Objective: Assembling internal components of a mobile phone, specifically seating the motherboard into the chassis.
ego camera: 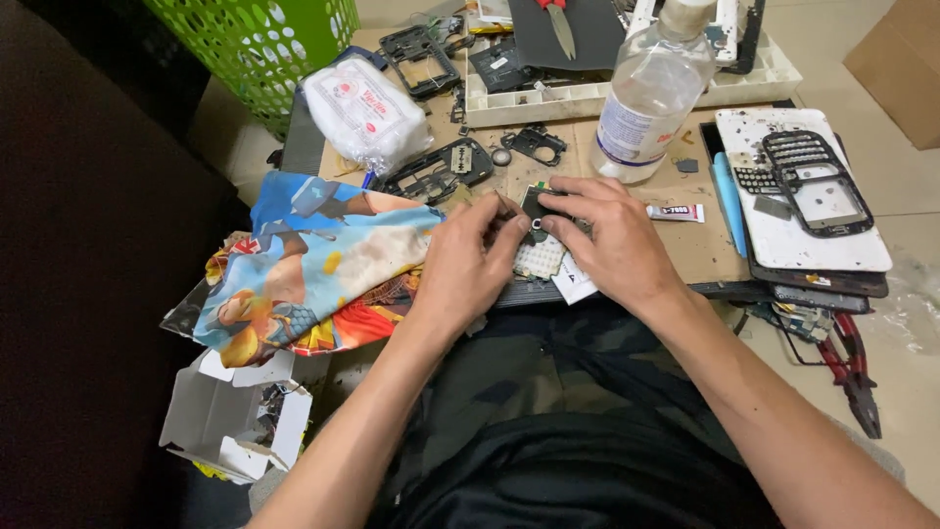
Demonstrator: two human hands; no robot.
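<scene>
Two hands meet over one small dark phone part (540, 208) at the near edge of the low table (700, 250), and the work in hand looks like close disassembly or fitting of that part. The left hand (468, 257) comes in from the left with thumb and forefinger pinched nearly closed; its fingertips (519, 223) press against the part's lower left corner, beside a small metal ring or screw, though that detail is too small to be sure of. The right hand (609, 235) lies flat over the part's right side, fingers curled and drawn together, gripping its top edge and holding it down. Neither hand is slack; both are closed on the same piece. Just below the part lies a pale keypad sheet (540, 258), touching a white slip of paper. Judgement: the next move calls for a steady hold from the right hand while the left works the corner with fine force, since the piece is small and could slip. Around them: a clear bottle (648, 93) stands behind the right hand, a small white tube (676, 213) lies just beside it, a black phone frame (818, 181) rests on a white panel to the right, red pliers (852, 367) lie at the far right, and a printed cloth (313, 260) is bunched at the left.
</scene>
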